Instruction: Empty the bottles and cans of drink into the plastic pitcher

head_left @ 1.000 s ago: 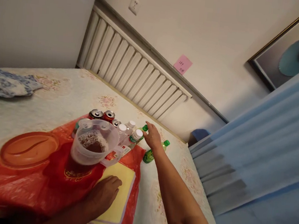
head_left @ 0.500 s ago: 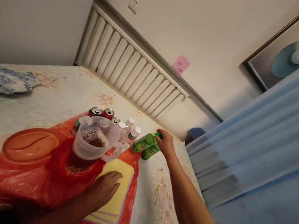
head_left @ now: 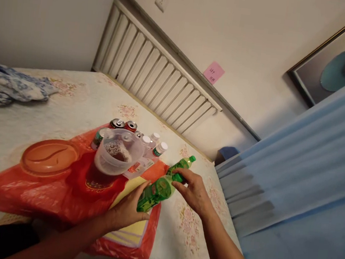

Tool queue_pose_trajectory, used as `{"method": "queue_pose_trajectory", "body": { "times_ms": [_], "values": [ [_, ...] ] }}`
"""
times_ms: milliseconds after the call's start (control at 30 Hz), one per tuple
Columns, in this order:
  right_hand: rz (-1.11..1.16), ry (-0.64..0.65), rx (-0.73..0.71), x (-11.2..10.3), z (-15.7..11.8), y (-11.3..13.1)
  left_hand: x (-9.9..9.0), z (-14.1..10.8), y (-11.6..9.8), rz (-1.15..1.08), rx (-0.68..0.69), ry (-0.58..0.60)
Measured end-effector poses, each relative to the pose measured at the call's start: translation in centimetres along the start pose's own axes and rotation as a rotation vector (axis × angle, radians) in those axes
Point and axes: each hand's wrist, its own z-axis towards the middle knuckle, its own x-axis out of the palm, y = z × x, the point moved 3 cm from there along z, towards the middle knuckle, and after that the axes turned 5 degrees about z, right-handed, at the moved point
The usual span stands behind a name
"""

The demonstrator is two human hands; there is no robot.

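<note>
A green plastic drink bottle [head_left: 158, 191] tilts over the yellow cloth [head_left: 129, 232], its capped end up to the right. Around its lower part curls my left hand [head_left: 128, 207]. The fingers of my right hand [head_left: 195, 189] pinch the green cap. Just behind stands a second green bottle [head_left: 181, 164]. To the left, a clear plastic pitcher [head_left: 120, 152] contains a dark, foamy drink. Beside the pitcher lies a round orange lid [head_left: 49, 157] on the red plastic sheet [head_left: 40, 197].
Behind the pitcher are drink cans [head_left: 117, 123] and several white-capped bottles [head_left: 161, 148]. A bunched blue-and-white cloth [head_left: 12, 86] lies at the far left of the flowered tablecloth [head_left: 79, 123]. A radiator [head_left: 157, 73] lines the wall; a blue curtain [head_left: 305, 169] hangs at right.
My right hand has brought one green bottle from beside the other toward me, over the yellow cloth. My left hand has risen off the cloth and taken hold of the bottle's body.
</note>
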Motion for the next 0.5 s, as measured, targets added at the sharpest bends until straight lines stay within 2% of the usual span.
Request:
{"method": "queue_pose_trajectory", "body": {
  "times_ms": [100, 200, 300, 367, 500],
  "values": [
    [0.032, 0.035, -0.057, 0.8, -0.1, 0.9, -0.6, -0.2, -1.3, -0.064, -0.014, 0.072],
    [0.101, 0.055, -0.075, 1.1, -0.2, 1.5, -1.4, -0.4, -2.2, -0.055, 0.012, 0.069],
    [0.227, 0.032, 0.03, 1.1, -0.2, 1.4, -1.8, -0.8, -2.3, -0.025, 0.024, 0.039],
    [0.369, -0.032, 0.112, 1.1, -0.1, 0.9, -2.0, -1.1, -2.1, -0.022, 0.019, 0.044],
    [0.615, -0.147, 0.222, 2.2, 0.4, -1.5, -2.1, -1.7, -1.1, -0.005, -0.019, 0.06]
  ]
}}
